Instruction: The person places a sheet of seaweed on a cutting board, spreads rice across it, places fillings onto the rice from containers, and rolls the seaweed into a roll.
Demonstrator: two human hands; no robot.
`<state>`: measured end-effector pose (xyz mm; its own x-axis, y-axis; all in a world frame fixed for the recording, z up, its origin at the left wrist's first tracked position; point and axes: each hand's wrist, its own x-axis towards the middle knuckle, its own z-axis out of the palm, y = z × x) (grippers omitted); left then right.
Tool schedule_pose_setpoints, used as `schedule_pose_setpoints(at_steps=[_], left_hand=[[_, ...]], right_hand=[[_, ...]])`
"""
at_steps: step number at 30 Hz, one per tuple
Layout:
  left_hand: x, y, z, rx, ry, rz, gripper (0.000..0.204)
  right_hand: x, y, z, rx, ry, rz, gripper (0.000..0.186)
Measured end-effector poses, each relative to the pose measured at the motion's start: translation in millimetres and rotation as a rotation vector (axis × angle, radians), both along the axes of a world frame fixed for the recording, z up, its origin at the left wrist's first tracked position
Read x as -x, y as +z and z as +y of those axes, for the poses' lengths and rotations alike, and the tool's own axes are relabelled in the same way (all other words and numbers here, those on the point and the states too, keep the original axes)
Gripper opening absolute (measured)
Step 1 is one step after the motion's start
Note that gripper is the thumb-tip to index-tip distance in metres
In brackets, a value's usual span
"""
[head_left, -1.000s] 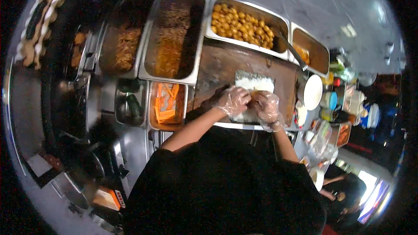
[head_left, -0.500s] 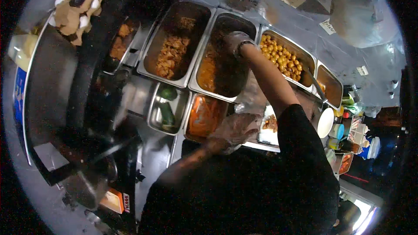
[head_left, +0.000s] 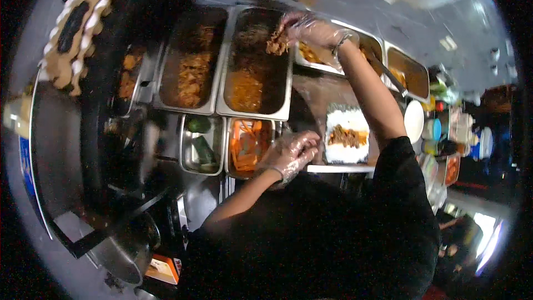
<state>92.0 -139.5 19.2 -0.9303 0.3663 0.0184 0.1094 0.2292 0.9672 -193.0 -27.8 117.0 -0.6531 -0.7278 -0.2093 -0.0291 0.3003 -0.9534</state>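
My right hand (head_left: 316, 30), in a clear plastic glove, is raised above the edge between the deep meat pan (head_left: 244, 86) and the pan of small round golden pieces (head_left: 311, 53). Its fingers are closed around a clump of shredded meat (head_left: 276, 44). Lower down, my gloved left hand (head_left: 291, 153) is beside the pan of orange carrot strips (head_left: 244, 144), fingers curled in and nothing visible in them. To its right lies a dark seaweed sheet spread with white rice (head_left: 347, 154). Across the rice runs a strip of brown meat and orange pieces (head_left: 347, 135).
Left of the carrots is a small pan with green cucumber pieces (head_left: 204, 153). Another deep pan of meat (head_left: 191, 78) stands behind it. A utensil handle (head_left: 394, 80) juts from the right pans. A white bowl (head_left: 413, 122) and several bottles are farther right; an egg tray (head_left: 66, 66) is far left.
My right hand has come up out of the deep pan and moved right with shredded meat. My left hand has shifted slightly, its fingers curled. The rice sheet is now fully in view.
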Motion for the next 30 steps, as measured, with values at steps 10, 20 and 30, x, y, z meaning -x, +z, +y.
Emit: schedule_pose_setpoints(at_steps=[10, 20, 30], left_hand=[[17, -14, 53, 0.332, -0.114, 0.022, 0.049], [42, -48, 173, 0.602, -0.342, 0.456, 0.07], [55, -57, 210, 0.6, -0.355, 0.493, 0.035]], right_hand=[[-157, 1, 221, -0.023, -0.365, 0.031, 0.018], [-280, -148, 291, -0.14, -0.808, 0.064, 0.016], [-305, -181, 289, 0.02, -1.149, 0.001, 0.019]])
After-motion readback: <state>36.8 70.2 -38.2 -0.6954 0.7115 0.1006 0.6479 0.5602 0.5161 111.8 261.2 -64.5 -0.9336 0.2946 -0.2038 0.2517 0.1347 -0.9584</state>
